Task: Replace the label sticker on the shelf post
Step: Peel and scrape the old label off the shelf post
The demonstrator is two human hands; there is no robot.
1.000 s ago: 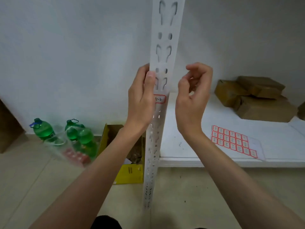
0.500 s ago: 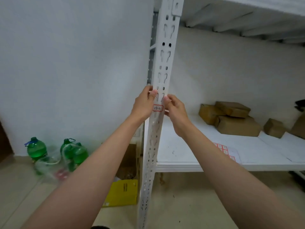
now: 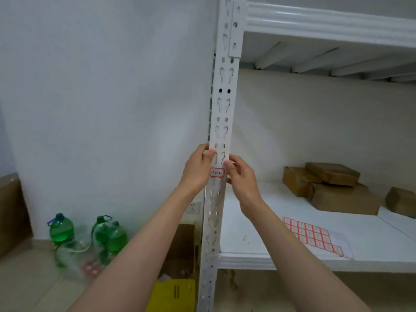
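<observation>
A white perforated shelf post (image 3: 221, 109) runs top to bottom through the middle of the view. A small white label sticker (image 3: 217, 172) with a red border and handwriting is stuck on its front face. My left hand (image 3: 198, 170) grips the post's left edge, thumb on the front face just above the sticker. My right hand (image 3: 240, 176) holds the post's right edge beside the sticker, thumb tip at its upper right corner. A sheet of several red-bordered stickers (image 3: 315, 236) lies on the white shelf board (image 3: 258, 233).
Brown cardboard parcels (image 3: 333, 188) are stacked at the back right of the shelf. An upper shelf beam (image 3: 326, 23) crosses overhead. On the floor to the left stand green plastic bottles (image 3: 60, 230), a clear plastic bag, and an open box with a yellow flap (image 3: 175, 293).
My right hand came from mid-air to the post's right edge beside the sticker. The view tilted up and pulled back, bringing the upper shelf into sight. My left hand stays on the post.
</observation>
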